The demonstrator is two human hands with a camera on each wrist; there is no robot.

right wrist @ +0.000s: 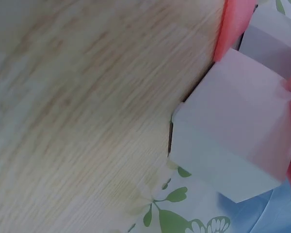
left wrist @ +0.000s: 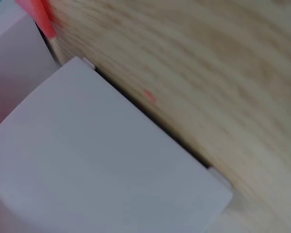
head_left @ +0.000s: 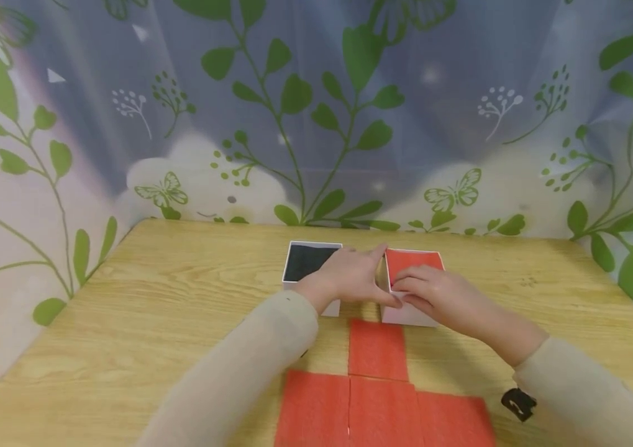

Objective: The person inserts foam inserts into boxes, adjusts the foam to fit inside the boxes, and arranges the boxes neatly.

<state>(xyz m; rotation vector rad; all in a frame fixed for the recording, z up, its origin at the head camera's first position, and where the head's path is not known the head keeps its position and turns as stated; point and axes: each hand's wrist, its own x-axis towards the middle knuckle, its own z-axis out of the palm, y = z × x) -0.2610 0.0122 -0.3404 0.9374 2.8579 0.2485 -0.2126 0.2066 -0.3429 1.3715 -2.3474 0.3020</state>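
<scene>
1. A wooden table [head_left: 143, 310] with pale yellow grain fills the lower part of the head view.
2. Behind the table's far edge hangs a curtain backdrop [head_left: 316, 112], grey-blue above and whitish below, printed with green leafy vines.
3. Green butterflies [head_left: 453, 192] and small white sprigs are printed on the backdrop just above the table's far edge.
4. The backdrop wraps round the table's left and right sides.
5. Soft, even light falls on the table.
</scene>
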